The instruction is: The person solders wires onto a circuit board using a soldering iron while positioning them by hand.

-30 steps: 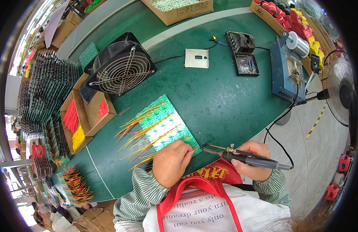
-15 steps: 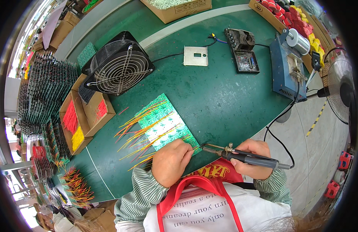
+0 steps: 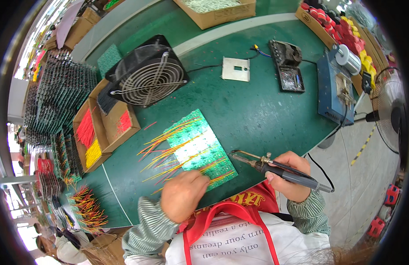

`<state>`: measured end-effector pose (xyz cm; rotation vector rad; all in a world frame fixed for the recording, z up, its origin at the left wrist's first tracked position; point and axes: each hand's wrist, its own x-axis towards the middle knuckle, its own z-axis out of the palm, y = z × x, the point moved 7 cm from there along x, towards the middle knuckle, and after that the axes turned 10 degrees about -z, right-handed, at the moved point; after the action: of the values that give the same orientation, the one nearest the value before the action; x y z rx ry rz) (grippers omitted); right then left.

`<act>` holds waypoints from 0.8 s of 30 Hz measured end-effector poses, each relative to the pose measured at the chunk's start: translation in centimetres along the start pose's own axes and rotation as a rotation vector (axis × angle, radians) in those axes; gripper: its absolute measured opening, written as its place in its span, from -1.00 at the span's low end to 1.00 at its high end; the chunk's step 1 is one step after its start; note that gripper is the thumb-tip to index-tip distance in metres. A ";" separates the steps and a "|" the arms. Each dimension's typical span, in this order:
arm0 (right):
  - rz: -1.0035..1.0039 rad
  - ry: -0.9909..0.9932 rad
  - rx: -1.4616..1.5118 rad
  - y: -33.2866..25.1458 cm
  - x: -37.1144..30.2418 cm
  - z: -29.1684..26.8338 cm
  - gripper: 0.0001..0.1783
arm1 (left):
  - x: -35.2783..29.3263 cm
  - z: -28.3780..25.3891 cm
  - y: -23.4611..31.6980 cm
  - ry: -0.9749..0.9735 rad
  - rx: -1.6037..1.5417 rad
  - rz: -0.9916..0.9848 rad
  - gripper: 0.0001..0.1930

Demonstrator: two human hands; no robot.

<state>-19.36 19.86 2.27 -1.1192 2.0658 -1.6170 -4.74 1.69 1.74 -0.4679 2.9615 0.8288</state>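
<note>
A green circuit board panel (image 3: pixel 205 142) lies on the bench in front of me, glare whitening its middle. Red and yellow wires (image 3: pixel 173 144) stand out from it in rows toward the left. My right hand (image 3: pixel 291 175) is wrapped around the grey handle of a soldering iron (image 3: pixel 294 177) with a thin metal solder-feed tube along it. The iron's tip is just off the panel's right edge. Over the panel's near-left corner is my left hand (image 3: pixel 183 195), its fingers bent together beside the wire ends; whatever they pinch is hidden.
A black fan (image 3: pixel 149 77) stands behind a cardboard tray (image 3: pixel 108 142) of red, yellow and dark wires. Stacked boards (image 3: pixel 58 101) rise at the left; a wired board (image 3: pixel 87 210) lies nearer. At the right are a blue solder feeder (image 3: pixel 332 90), a black iron stand (image 3: pixel 287 66) and a white plate (image 3: pixel 235 69).
My left hand has drawn back leftward from the panel's near-right corner, uncovering wires there. The soldering iron has lifted away from the board's edge. The whole view has shifted slightly.
</note>
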 end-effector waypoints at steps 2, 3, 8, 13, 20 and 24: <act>-0.028 0.004 0.014 0.2 0.5 0.5 -0.78 | -1.1 -1.8 -2.7 -0.076 0.067 -0.022 -0.92; 0.019 0.023 0.037 0.8 0.5 0.6 -0.78 | -1.8 -2.5 -4.2 -0.162 0.121 -0.036 -0.92; 0.090 0.054 0.140 1.9 1.2 1.6 -0.77 | 0.4 -10.2 -12.1 0.024 0.237 -0.239 -0.93; 0.076 0.013 0.217 1.3 3.1 3.3 -0.75 | 5.5 -16.2 -20.3 0.324 0.475 -0.436 -0.83; 0.060 0.009 0.124 2.3 3.2 2.3 -0.73 | 13.8 -14.1 -24.5 0.449 0.633 -0.383 -0.88; 0.043 0.055 0.151 2.5 4.3 2.6 -0.73 | 14.2 -13.6 -25.8 0.438 0.646 -0.375 -0.86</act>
<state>-21.51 15.17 0.07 -0.9832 1.9488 -1.7678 -10.03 -30.16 -1.09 -1.2065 3.0861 -0.3038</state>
